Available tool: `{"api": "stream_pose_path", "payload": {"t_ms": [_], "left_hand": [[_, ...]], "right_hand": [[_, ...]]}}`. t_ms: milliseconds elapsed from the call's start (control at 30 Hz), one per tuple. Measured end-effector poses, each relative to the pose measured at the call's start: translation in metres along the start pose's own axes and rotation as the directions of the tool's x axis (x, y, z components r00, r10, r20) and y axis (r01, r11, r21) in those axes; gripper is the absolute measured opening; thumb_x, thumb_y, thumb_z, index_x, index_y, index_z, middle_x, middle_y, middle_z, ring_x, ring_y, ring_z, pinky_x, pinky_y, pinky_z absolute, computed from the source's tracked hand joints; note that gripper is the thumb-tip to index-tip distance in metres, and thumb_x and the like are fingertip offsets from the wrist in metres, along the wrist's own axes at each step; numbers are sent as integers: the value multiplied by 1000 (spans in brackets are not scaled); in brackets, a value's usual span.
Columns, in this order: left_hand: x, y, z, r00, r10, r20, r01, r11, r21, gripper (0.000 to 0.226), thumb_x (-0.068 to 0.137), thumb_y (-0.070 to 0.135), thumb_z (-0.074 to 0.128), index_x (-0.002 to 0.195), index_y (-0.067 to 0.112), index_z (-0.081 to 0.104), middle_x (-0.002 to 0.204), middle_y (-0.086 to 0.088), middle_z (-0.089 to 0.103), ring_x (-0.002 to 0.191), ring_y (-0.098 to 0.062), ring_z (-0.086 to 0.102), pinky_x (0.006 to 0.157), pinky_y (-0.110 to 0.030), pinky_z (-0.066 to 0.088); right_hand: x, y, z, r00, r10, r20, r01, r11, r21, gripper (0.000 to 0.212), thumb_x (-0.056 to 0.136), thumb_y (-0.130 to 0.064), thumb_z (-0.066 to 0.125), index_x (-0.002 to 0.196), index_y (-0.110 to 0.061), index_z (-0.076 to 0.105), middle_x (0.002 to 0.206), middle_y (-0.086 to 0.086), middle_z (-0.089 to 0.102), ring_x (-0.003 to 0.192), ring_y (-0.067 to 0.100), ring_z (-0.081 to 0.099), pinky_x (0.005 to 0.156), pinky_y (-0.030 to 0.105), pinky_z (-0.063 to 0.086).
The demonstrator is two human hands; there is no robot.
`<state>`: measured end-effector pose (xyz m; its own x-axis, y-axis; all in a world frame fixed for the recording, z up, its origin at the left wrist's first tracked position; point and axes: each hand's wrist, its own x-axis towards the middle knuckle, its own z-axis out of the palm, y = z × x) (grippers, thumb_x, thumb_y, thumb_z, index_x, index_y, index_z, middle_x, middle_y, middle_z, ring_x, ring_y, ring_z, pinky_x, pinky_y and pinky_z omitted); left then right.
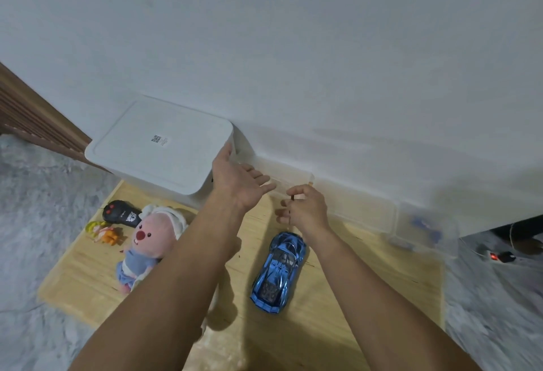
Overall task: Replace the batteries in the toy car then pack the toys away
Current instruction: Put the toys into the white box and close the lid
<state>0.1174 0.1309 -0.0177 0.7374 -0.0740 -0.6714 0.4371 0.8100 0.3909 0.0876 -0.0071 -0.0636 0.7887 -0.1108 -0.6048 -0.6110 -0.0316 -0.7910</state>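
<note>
left hand open, fingers straight, thumb at lidded bin corner | right hand curled, pinching a thin dark tool, kind unclear | car on tabletop below right hand | plush, remote at left

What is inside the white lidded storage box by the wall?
Nothing can be seen: the white plastic storage box has its opaque lid on, hiding any contents. The left hand reaches its corner.
</note>
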Motion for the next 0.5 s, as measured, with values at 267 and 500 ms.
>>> {"api": "stream_pose_path", "payload": {"t_ms": [267,500], "left_hand": [[-6,12,14,998,9,55,-10,1000,26,96,91,58,43,151,-5,3,158,-27,7,146,-43,11,115,-61,19],[-9,14,17,999,12,52,-15,998,58,94,92,58,41,151,-6,6,158,-28,10,146,-43,15,112,-61,24]], "right_hand": [[-5,-13,14,993,74,91,-90,979,181,16,88,10,54,92,-5,51,103,23,60,69,27,68,55,36,57],[11,-23,10,990,88,108,-127,891,435,35,82,27,37,81,-7,47,85,14,49,76,23,51,77,36,51]]}}
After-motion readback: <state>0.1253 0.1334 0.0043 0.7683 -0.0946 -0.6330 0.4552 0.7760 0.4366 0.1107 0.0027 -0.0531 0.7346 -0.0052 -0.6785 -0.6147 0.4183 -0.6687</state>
